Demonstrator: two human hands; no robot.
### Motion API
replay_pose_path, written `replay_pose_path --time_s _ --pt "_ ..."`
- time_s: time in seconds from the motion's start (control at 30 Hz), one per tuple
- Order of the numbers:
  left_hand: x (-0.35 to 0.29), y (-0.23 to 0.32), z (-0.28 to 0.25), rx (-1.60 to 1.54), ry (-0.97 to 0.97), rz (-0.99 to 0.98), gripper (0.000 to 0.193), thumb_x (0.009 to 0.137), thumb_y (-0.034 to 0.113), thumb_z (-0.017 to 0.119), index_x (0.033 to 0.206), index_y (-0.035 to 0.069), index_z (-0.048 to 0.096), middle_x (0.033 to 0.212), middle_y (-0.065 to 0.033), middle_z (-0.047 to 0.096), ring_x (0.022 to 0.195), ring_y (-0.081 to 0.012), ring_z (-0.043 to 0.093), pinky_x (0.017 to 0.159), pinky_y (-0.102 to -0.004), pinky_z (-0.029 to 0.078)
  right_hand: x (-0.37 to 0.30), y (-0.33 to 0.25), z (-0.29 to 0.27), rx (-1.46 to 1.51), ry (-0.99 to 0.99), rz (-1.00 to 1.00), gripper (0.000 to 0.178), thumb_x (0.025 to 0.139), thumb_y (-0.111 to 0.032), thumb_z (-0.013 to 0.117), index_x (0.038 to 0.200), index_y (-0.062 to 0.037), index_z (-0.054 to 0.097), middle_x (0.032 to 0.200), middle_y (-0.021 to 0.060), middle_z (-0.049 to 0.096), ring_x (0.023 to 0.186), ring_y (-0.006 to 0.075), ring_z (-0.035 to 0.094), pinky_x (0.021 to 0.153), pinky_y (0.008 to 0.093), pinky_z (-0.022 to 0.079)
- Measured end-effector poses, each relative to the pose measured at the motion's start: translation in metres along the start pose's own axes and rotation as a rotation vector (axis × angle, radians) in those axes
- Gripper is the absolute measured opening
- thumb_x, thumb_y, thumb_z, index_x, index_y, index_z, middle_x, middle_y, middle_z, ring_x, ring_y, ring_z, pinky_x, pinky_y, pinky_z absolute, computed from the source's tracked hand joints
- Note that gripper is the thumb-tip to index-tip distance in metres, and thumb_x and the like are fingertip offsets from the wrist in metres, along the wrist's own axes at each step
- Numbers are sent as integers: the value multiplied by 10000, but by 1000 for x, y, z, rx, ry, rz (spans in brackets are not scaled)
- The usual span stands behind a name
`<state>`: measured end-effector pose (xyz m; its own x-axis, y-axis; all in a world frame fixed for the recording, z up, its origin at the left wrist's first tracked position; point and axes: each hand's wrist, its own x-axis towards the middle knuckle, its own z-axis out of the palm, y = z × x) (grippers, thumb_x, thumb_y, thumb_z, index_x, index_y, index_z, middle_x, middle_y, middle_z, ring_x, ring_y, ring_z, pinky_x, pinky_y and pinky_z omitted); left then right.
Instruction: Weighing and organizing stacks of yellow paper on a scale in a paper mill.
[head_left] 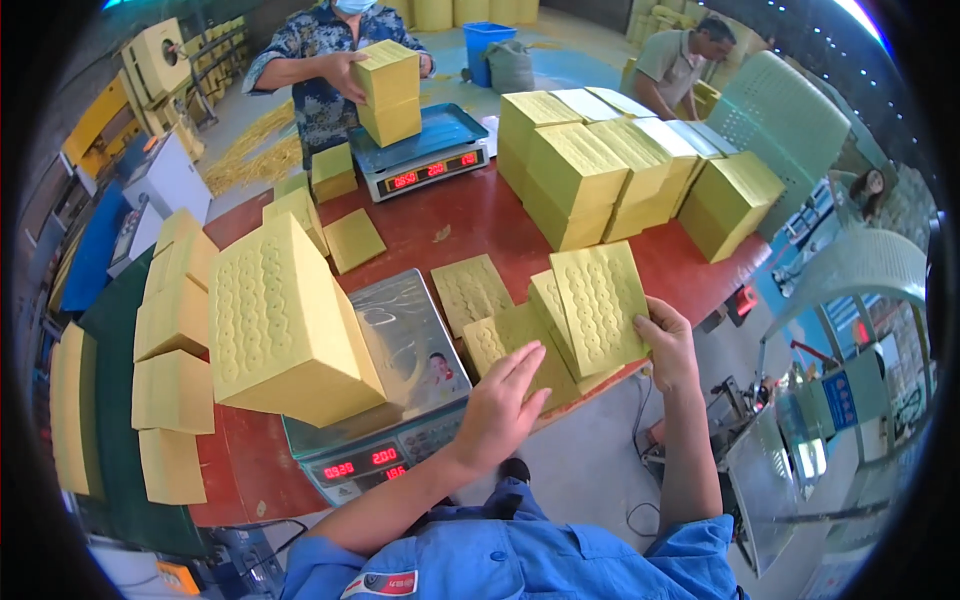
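In my right hand (pixel 668 342) is a thin sheaf of yellow punched paper (pixel 600 305), pinched at its right edge with the thumb on top and tilted up. Coin-shaped marks run in rows over its face. My left hand (pixel 500 405) is open, its fingers stretched out together above the loose yellow sheets (pixel 515 345) on the table. Another thin pile of punched sheets (pixel 470 292) lies just beyond. To the left, a tall block of yellow paper (pixel 285 325) stands on a digital scale (pixel 395 330) with lit red figures.
Stacked paper blocks (pixel 570 175) fill the red table's (pixel 440 235) far right; more blocks (pixel 172 390) line its left. Across the table, a person (pixel 325 60) holds a yellow block over a second scale (pixel 430 150). Another person (pixel 670 65) bends behind the stacks.
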<state>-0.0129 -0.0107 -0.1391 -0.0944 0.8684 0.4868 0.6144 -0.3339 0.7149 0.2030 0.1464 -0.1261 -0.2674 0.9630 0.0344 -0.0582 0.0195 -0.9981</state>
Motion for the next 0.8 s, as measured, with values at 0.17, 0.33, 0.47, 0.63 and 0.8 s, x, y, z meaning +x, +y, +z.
replay_pose_path --time_s 0.17,0.33,0.47,0.63,0.8 --pt "22 -15 57 -54 34 -230 624 873 130 720 1395 -70 444 1385 -266 512 1262 -381 533 1045 -403 460 28 9 -16 -92 -130 95 400 884 45 570 1280 101 573 1031 90 688 899 122 638 813 254 505" --pt "23 -10 78 28 154 -273 629 866 139 726 1398 -53 451 1398 -265 497 1267 -383 527 1052 -406 451 45 7 -16 -244 -248 107 412 874 31 577 1283 86 573 944 72 682 811 107 625 735 248 493" --pt "19 -9 92 83 215 -301 649 849 146 739 1401 -42 452 1390 -262 503 1254 -394 531 1041 -416 456 50 6 -11 -380 -253 38 412 872 23 568 1283 45 583 862 47 657 721 89 574 664 259 470" --pt "23 3 107 161 247 -257 637 852 114 707 1395 -82 438 1442 -248 442 1240 -402 520 1046 -423 443 27 0 -23 -694 -187 -182 420 843 40 589 1260 -8 604 939 79 642 745 130 568 668 289 473" --pt "13 14 95 168 297 -190 630 844 97 703 1381 -106 443 1437 -237 439 1220 -382 524 1031 -427 453 15 1 -11 -940 -154 -486 407 804 46 634 1203 -33 633 1064 107 617 861 199 588 741 332 484"
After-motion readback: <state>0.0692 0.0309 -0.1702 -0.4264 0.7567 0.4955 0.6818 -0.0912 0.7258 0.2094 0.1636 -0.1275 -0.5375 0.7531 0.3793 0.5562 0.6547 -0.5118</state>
